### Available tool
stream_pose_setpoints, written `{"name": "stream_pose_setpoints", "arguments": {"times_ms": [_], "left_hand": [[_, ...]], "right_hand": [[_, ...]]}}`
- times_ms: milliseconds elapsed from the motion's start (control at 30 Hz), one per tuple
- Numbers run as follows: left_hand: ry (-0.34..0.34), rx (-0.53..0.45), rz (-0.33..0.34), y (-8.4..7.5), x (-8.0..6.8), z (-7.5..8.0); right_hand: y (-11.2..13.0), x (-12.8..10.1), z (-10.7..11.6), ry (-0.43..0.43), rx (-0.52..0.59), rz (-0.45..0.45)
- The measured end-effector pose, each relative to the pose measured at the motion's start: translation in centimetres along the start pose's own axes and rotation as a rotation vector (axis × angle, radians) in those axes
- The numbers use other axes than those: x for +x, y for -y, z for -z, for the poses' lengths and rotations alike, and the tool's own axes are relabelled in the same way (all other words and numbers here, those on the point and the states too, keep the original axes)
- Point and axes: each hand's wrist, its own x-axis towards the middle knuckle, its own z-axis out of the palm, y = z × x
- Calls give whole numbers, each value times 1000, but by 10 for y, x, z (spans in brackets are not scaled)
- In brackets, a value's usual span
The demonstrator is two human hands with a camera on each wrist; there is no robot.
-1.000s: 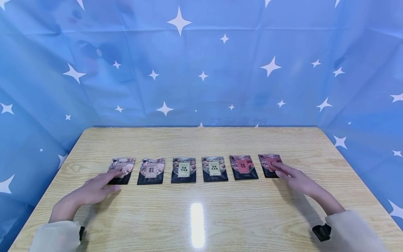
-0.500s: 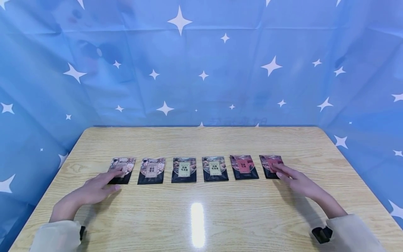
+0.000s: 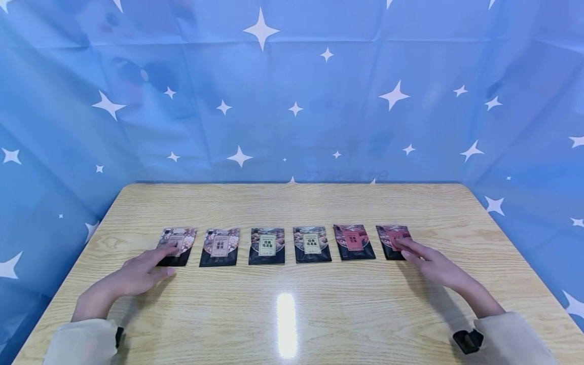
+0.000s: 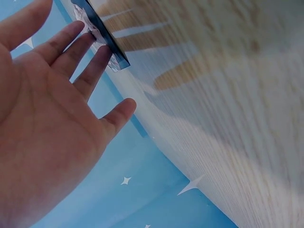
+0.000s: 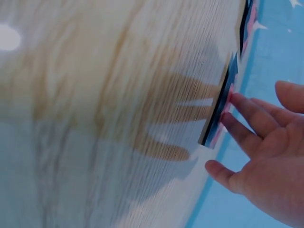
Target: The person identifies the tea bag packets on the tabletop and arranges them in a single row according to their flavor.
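Observation:
Several flat tea packets lie in a row on the wooden table. My left hand (image 3: 137, 276) rests its fingertips on the leftmost pink floral tea packet (image 3: 184, 259); in the left wrist view its fingers are spread on that packet (image 4: 97, 23). At the other end, my right hand (image 3: 435, 261) touches the rightmost red-label tea packet (image 3: 385, 234) with extended fingers, seen also in the right wrist view on the packet (image 5: 218, 111). Between them are another pink floral packet (image 3: 220, 247), two green-label packets (image 3: 267, 246) and a second red-label packet (image 3: 354, 242).
The table (image 3: 205, 314) has rounded far corners and a bright light reflection near the front middle. A blue star-patterned cloth (image 3: 292, 76) hangs behind and beside it. Black bands (image 3: 468, 341) show at the cuffs of the pale sleeves.
The right hand and the rightmost red-label packet have shifted slightly to the right and nearer. The left hand stays on its packet, and the other packets keep their places.

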Motion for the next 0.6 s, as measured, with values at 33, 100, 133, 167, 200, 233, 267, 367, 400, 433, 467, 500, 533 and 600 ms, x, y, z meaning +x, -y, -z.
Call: {"name": "stream_pose_setpoints", "arguments": {"times_ms": [33,100,133,167,200,233,267,367,400,433,467,500,533,600], "left_hand": [[1,0,2,0,0,0],[1,1,4,0,0,0],[1,4,4,0,0,0],[0,5,6,1,0,0],[0,8,5,1,-1,0],[-1,13,3,1,-1,0],[-2,16,1,1,-1,0],[-3,12,5,0,-1,0],[-5,18,2,0,0,1],[-6,22,6,-1,0,1],[-7,28,7,-1,0,1],[-9,34,6,-1,1,1],[-9,41,7,-2,1,2],[-10,52,8,-3,2,2]], "right_hand": [[0,0,0,1,5,0],[1,0,0,3,12,1],[1,0,0,4,14,1],[1,0,0,3,14,2],[1,0,0,2,12,3],[1,0,0,1,12,4],[2,1,0,0,8,4],[2,1,0,0,-3,0],[2,1,0,0,-6,-1],[2,1,0,1,-11,-4],[3,1,0,1,-13,-7],[3,1,1,2,-11,-7],[4,1,1,2,-10,-10],[5,0,2,0,-8,-18]]}}
